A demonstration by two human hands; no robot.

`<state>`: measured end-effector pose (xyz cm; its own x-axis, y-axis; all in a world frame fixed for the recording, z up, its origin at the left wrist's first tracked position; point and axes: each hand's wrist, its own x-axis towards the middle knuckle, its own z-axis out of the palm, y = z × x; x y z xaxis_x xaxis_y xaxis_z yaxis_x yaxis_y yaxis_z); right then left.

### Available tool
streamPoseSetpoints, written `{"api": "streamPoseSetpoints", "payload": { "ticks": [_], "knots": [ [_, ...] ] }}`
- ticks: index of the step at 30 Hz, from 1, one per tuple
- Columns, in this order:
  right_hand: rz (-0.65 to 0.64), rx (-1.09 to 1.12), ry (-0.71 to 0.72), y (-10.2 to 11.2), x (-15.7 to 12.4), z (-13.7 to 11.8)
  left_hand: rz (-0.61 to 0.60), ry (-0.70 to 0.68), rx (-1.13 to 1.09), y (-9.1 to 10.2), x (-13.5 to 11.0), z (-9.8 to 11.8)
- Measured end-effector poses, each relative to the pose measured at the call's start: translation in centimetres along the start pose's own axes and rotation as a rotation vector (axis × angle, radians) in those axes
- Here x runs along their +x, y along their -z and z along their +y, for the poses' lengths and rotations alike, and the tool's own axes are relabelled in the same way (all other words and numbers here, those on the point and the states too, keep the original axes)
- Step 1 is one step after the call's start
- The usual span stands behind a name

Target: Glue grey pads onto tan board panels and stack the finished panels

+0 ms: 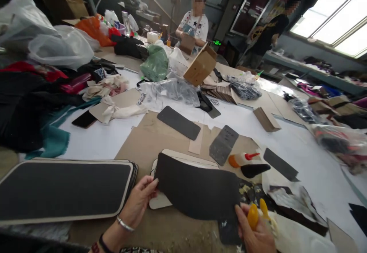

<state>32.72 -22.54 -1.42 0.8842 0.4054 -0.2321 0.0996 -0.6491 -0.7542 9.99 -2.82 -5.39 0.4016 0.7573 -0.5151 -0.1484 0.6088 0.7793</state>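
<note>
A black rectangular sheet (197, 188), slightly bent and with rounded corners, is held up between my hands. My left hand (140, 195) pinches its left edge between thumb and fingers. At its lower right corner, my right hand (255, 230) is closed on the other end. Two yellow rounded ends (252, 216) stick up by the right fingers; I cannot tell what tool they belong to or whether it is held. Partly hidden under the sheet lies a cream board (162, 202) with rounded corners. To the left rests a stack of black panels (63, 188) with cream borders.
Beyond the sheet lie a dark board (179, 123), a grey template (224, 144), a red-tipped glue bottle (243, 159) and a phone (84, 119). Plastic bags (169, 92) and a cardboard box (200, 65) stand farther back. One person (193, 23) works across the table; another (268, 35) is at right.
</note>
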Motion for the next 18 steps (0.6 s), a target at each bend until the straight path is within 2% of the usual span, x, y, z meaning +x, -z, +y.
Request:
{"api": "streamPoseSetpoints", "payload": {
  "ticks": [4, 7, 14, 18],
  "knots": [
    [0.054, -0.066, -0.062, -2.1, -1.3, 4.8, -0.018, 0.007, 0.362, 2.2, -0.3, -1.9],
    [0.059, -0.146, -0.033, -2.9, -0.5, 6.2, 0.010, -0.079, 0.571, 2.4, -0.1, -2.7],
    [0.061, -0.300, 0.194, -4.1, 5.0, 4.3, 0.133, -0.320, 1.055, 0.3, 2.2, -2.9],
    [0.031, -0.428, 0.313, -5.2, 7.2, 3.9, 0.169, -0.233, 1.284, -0.2, 3.8, -2.7]
  ]
}}
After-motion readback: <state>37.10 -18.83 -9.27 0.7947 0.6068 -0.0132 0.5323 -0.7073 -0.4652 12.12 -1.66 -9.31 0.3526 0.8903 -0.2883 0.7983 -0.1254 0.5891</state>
